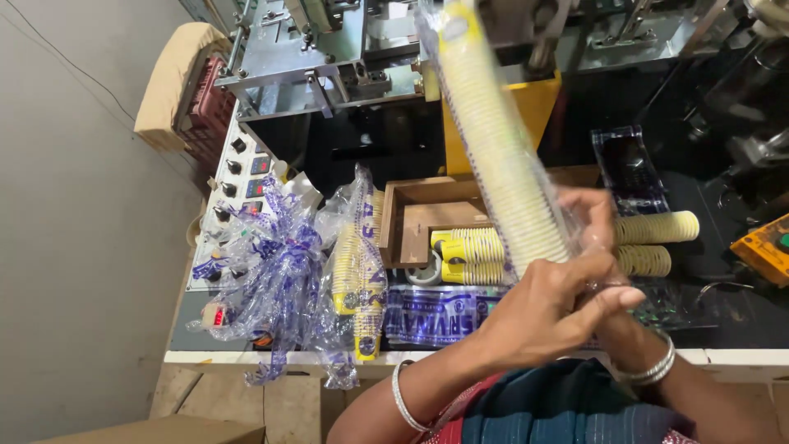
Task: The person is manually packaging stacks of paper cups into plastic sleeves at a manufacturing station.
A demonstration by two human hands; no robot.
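Note:
A long stack of yellow-and-white paper cups (493, 140) inside a clear plastic sleeve slants up from my hands toward the machine. My left hand (542, 308) is wrapped around the stack's lower end. My right hand (596, 226) grips the same end from behind, partly hidden by the plastic and the left hand. Both wrists wear silver bangles. More cup stacks (472, 255) lie in a wooden tray (394, 222) just beyond my hands, and two further stacks (657, 228) lie to the right.
A bagged cup stack (357, 263) and a heap of printed clear sleeves (263, 271) lie on the left of the bench. A control panel with knobs (234, 177) sits at far left. Metal machinery (304, 49) fills the back. An orange box (764, 247) sits at right.

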